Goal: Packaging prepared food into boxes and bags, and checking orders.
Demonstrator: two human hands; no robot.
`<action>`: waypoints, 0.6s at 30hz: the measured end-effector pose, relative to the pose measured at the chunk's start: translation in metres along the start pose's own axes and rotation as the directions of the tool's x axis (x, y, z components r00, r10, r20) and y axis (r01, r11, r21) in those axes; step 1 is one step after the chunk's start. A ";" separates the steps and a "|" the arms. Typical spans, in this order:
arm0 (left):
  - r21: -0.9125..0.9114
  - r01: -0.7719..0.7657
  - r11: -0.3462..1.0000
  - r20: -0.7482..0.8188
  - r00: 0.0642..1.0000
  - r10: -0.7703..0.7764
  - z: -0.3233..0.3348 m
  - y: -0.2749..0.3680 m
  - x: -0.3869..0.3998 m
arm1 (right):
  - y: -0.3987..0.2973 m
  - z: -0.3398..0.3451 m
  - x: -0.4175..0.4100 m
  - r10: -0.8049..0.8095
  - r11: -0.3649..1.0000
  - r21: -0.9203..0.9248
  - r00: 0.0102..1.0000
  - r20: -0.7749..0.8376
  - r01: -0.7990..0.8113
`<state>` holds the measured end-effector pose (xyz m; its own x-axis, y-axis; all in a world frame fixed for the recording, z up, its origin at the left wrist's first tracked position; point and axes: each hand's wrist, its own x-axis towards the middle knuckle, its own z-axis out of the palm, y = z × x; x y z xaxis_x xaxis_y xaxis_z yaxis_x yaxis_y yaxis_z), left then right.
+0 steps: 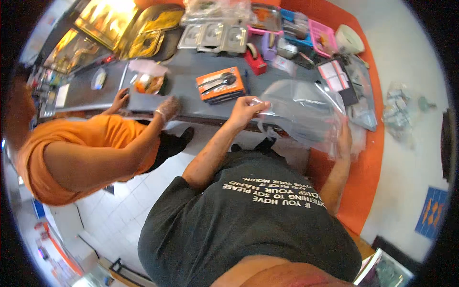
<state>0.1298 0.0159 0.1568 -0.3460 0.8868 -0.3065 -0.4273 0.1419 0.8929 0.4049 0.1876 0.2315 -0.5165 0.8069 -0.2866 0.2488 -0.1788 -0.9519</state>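
A clear plastic bag (301, 107) hangs spread between my two hands above the counter's front edge. My left hand (247, 109) pinches its left edge between thumb and fingers. At the opposite side, my right hand (344, 140) grips the bag, blurred and partly veiled by the film. Left of the bag, an orange box (211, 94) rests on the counter, its lower part dark. Black plastic cutlery (219, 81) in a clear wrapper lies on its top.
A co-worker in an orange shirt (89, 143) stands at left, gloved hand (168, 107) near a food container (148, 84). Behind are steel lids (211, 36), a red tape dispenser (255, 61) and a pink basket (322, 37). A black folder (339, 80) lies right, before the wall (412, 71).
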 end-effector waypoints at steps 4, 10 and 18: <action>-0.207 -0.049 0.977 -0.042 0.998 0.042 -0.003 -0.022 -0.005 | 0.057 -0.017 0.030 -0.336 0.937 -0.250 0.827 -0.450 0.245; 0.343 -0.132 0.930 0.049 0.991 0.123 0.014 -0.031 -0.022 | 0.056 0.111 0.018 -0.150 0.946 -0.230 0.937 0.316 0.229; 0.519 -0.329 0.789 -0.109 0.890 0.443 0.014 -0.046 -0.025 | 0.086 0.162 0.007 -0.207 0.966 -0.067 0.906 0.368 0.248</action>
<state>0.1699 -0.0065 0.1285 -0.5881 0.8041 0.0868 0.2103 0.0485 0.9764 0.2903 0.0867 0.1298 -0.8215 0.5609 -0.1024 0.1670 0.0649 -0.9838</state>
